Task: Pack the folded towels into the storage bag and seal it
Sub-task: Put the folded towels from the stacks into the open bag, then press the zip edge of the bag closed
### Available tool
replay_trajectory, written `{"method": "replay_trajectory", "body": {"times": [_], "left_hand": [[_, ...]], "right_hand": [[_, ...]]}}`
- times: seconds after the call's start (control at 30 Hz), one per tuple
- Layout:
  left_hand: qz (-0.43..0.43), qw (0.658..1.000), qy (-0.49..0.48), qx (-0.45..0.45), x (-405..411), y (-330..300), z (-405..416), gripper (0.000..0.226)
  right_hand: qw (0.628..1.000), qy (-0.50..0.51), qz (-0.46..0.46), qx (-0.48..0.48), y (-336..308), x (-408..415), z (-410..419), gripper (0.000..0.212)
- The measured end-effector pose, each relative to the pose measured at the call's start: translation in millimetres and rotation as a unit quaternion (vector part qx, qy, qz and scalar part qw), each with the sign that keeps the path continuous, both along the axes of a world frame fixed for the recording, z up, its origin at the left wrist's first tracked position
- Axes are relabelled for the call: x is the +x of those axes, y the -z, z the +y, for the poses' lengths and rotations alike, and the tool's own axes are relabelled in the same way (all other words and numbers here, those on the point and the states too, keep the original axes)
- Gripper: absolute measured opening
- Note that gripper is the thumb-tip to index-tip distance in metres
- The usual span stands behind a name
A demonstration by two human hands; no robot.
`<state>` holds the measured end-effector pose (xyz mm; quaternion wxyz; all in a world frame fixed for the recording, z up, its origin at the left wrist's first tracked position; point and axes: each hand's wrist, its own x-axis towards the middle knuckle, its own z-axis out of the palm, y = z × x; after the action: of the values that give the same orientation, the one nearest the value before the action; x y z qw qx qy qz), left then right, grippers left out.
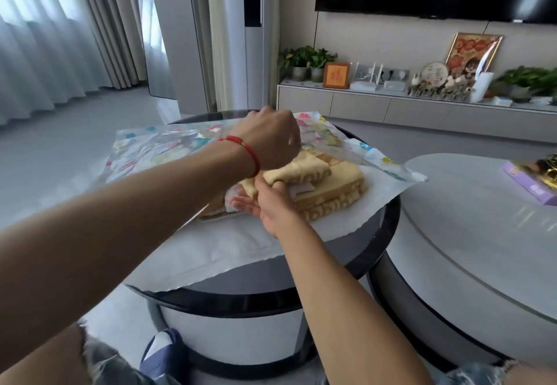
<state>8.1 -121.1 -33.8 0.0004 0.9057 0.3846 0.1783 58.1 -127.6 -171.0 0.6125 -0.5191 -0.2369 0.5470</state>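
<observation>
A stack of folded yellow-and-cream towels (337, 185) lies on the round dark-rimmed table (388, 227), partly inside a clear storage bag (144, 155) with coloured prints. My left hand (271, 140), a red string at its wrist, is raised over the stack and grips the bag's upper layer, holding it up. My right hand (268, 203) presses against the near side of the towels with straight fingers and the thumb on the top towel. The bag's lower layer (241, 249) is spread white towards me.
A second round grey table (467, 249) stands close on the right, with a purple box (527, 182) at its far edge. Behind are a low TV cabinet (391, 107) with plants, frames and ornaments. My knees are at the bottom of the view.
</observation>
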Motion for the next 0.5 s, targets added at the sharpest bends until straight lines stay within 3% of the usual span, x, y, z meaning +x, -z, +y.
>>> {"method": "replay_trajectory", "body": {"times": [0.1, 0.2, 0.37, 0.43, 0.5], "left_hand": [[0.003, 1.0, 0.0, 0.031, -4, 22, -9, 0.025], [-0.018, 0.999, 0.024, 0.037, -10, 50, -17, 0.03], [0.015, 0.997, 0.022, 0.071, -14, 109, -26, 0.036], [0.043, 0.996, 0.006, 0.078, -13, 133, -27, 0.044], [0.064, 0.996, 0.001, 0.065, -14, 153, -25, 0.053]], "right_hand": [[0.981, -0.037, -0.184, -0.054, 3, 1, -16, 0.029], [0.963, -0.052, -0.258, -0.057, 19, 13, -61, 0.025], [0.916, 0.085, -0.39, -0.029, 48, 59, -119, 0.022], [0.88, 0.125, -0.458, -0.031, 49, 81, -125, 0.031], [0.81, 0.115, -0.574, -0.035, 50, 100, -123, 0.036]]}}
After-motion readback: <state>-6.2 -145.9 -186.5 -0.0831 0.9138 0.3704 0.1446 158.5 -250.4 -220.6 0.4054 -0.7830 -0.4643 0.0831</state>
